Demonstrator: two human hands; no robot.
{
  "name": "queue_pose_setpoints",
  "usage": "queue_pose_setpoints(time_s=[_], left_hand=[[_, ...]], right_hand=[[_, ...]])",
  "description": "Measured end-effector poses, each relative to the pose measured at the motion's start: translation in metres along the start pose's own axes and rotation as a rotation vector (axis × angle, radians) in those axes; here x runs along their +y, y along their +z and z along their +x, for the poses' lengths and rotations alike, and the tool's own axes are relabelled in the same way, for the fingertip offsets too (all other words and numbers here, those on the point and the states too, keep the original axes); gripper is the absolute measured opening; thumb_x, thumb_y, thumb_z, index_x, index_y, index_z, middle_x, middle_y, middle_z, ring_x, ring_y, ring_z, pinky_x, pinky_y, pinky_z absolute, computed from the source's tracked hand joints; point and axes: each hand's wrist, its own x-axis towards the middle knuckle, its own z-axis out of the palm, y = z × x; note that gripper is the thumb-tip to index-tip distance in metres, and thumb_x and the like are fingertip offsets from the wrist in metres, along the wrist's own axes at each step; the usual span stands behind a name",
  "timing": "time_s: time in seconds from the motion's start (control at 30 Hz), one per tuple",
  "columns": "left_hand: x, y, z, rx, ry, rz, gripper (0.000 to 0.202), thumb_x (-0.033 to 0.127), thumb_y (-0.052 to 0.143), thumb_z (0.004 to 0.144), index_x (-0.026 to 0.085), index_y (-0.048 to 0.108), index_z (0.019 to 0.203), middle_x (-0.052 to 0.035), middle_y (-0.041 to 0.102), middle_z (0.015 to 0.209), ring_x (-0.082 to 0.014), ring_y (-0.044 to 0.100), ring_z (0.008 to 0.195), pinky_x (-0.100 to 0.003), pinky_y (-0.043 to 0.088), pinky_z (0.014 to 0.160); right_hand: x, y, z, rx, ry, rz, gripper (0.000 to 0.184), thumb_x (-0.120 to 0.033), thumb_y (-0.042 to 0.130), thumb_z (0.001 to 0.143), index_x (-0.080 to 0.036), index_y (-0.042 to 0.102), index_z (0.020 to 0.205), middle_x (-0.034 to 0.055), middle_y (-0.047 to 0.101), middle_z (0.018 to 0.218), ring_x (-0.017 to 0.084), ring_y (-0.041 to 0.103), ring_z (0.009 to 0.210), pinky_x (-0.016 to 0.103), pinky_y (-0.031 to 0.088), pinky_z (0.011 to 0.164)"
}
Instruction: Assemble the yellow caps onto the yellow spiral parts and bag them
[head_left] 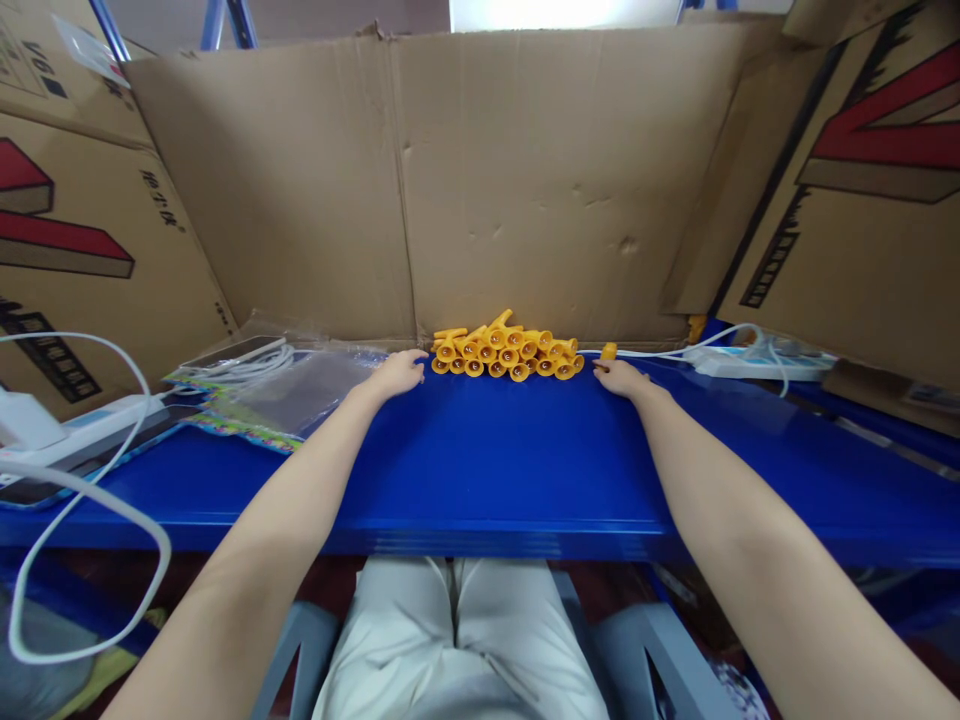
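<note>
Small yellow funnel-shaped pieces (508, 356), each with a flared cup and a narrow stem, lie stacked in a low pile against the cardboard. Most cups face me. At the pile's left end, my left hand (400, 374) rests on the blue shelf top (480, 460), its fingers slightly bent with nothing visible in them. On the other side, my right hand (621, 379) has its fingers closed around a separate yellow funnel-shaped piece (608, 351), a little apart from the pile. My fingers partly hide that piece.
An upright cardboard sheet (525, 180) backs the shelf, with printed cartons (90, 220) at both sides. Clear plastic bags (300, 385) and a coiled white cable (259, 362) lie left. White power strips (761, 363) sit on both sides; a loose white cable (154, 530) loops at left.
</note>
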Motion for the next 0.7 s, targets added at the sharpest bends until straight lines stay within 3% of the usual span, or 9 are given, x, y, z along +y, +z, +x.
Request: queue_pose_setpoints(time_s=[0.07, 0.17, 0.27, 0.57, 0.7], left_hand=[[-0.002, 0.002, 0.002, 0.052, 0.027, -0.023, 0.048, 0.016, 0.038, 0.082, 0.013, 0.051, 0.128, -0.0064, 0.071, 0.098, -0.0155, 0.064, 0.092, -0.022, 0.046, 0.083], [-0.013, 0.007, 0.005, 0.139, 0.047, 0.055, 0.044, 0.014, 0.039, 0.082, 0.014, 0.057, 0.122, -0.0074, 0.066, 0.114, -0.0165, 0.060, 0.104, -0.023, 0.043, 0.092], [-0.026, 0.010, 0.006, 0.113, 0.018, 0.128, 0.044, 0.011, 0.039, 0.080, 0.013, 0.058, 0.120, -0.0101, 0.061, 0.123, -0.0187, 0.056, 0.111, -0.024, 0.041, 0.095], [-0.025, -0.006, -0.004, 0.115, -0.317, 0.301, 0.037, 0.026, 0.049, 0.078, 0.018, 0.063, 0.112, -0.0172, 0.064, 0.113, -0.0327, 0.060, 0.102, -0.040, 0.048, 0.080], [-0.036, -0.006, -0.005, 0.039, -0.382, 0.299, 0.055, 0.023, 0.050, 0.076, 0.013, 0.047, 0.130, -0.0208, 0.058, 0.122, -0.0339, 0.056, 0.109, -0.043, 0.047, 0.084]], right_hand=[[0.000, 0.001, 0.001, 0.012, -0.003, 0.002, 0.046, -0.034, 0.037, 0.089, -0.026, 0.048, 0.133, 0.0105, 0.044, 0.139, 0.035, 0.041, 0.126, 0.066, 0.024, 0.099], [0.001, 0.002, 0.002, 0.028, -0.010, 0.010, 0.045, -0.033, 0.039, 0.088, -0.026, 0.050, 0.131, 0.0104, 0.045, 0.138, 0.034, 0.042, 0.125, 0.067, 0.025, 0.098], [0.001, 0.002, 0.003, 0.022, -0.010, 0.014, 0.046, -0.033, 0.040, 0.087, -0.026, 0.050, 0.131, 0.0103, 0.045, 0.138, 0.034, 0.041, 0.125, 0.066, 0.025, 0.098], [0.002, 0.002, 0.003, 0.000, -0.002, 0.003, 0.047, -0.035, 0.036, 0.088, -0.025, 0.047, 0.133, 0.0113, 0.044, 0.139, 0.035, 0.040, 0.126, 0.065, 0.024, 0.099], [0.001, 0.001, 0.002, -0.002, 0.004, -0.006, 0.047, -0.035, 0.036, 0.089, -0.026, 0.047, 0.133, 0.0107, 0.044, 0.140, 0.034, 0.041, 0.126, 0.064, 0.024, 0.100]])
